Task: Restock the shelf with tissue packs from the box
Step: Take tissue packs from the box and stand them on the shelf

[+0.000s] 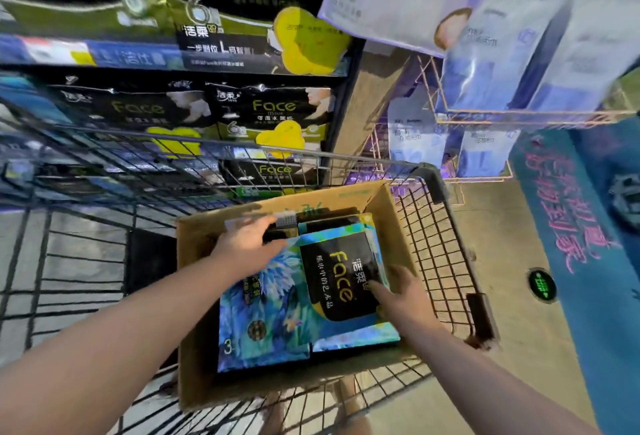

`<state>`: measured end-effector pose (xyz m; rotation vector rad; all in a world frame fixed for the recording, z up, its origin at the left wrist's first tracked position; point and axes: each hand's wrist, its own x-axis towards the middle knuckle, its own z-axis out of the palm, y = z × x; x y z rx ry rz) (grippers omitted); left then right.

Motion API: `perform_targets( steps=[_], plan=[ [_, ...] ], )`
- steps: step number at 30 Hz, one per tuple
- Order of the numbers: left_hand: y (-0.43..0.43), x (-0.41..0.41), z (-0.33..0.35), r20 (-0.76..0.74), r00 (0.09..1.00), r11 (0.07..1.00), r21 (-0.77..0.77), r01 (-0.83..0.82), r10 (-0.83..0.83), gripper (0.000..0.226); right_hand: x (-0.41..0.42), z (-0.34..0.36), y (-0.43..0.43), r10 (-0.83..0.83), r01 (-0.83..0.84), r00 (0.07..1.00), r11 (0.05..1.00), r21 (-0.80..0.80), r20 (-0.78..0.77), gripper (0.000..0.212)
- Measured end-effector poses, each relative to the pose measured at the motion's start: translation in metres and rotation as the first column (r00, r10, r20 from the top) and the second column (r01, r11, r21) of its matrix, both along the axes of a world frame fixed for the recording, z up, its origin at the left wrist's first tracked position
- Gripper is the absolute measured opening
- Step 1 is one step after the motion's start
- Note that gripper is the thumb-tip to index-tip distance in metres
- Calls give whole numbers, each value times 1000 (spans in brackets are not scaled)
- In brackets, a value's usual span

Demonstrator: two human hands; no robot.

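An open cardboard box (388, 213) sits in a wire shopping cart (440, 261). Inside it lie blue-green flowered tissue packs with black "Face" labels; the top pack (341, 275) lies tilted on a lower one (263, 323). My left hand (249, 244) reaches into the box and rests on the far left corner of the top pack, fingers curled over it. My right hand (398, 292) touches the pack's right edge, fingers spread. The shelf (214, 67) ahead carries black "Face" tissue packs (273, 112) in stacked rows.
A pink wire rack (450, 119) with pale blue-white packs (415, 136) stands to the right of the shelf. Large packs (502, 19) hang at the upper right. A blue floor banner (571, 226) runs along the right side, beside a beige floor.
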<state>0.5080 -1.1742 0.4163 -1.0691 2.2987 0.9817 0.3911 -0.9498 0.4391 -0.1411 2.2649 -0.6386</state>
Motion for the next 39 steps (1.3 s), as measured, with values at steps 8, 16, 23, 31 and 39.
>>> perform_targets(
  steps=[8,16,23,31,39],
  plan=[
    [-1,-26,-44,128,972,972,152,178,-198,88,56,-43,6,-633,631,744,771,84,215,89],
    [2,-7,-35,-32,996,988,131,88,-85,51,77,-41,-19,-621,790,509,612,-36,596,33],
    [13,46,3,-277,921,961,122,-249,274,36,68,-5,-34,-419,567,806,749,-342,418,37],
    [47,87,79,-418,715,787,-1,-618,561,27,63,45,-56,-113,244,964,739,-628,242,58],
    [86,142,159,-648,355,554,125,-823,673,27,82,141,-70,291,-141,955,606,-783,54,68]
  ],
)
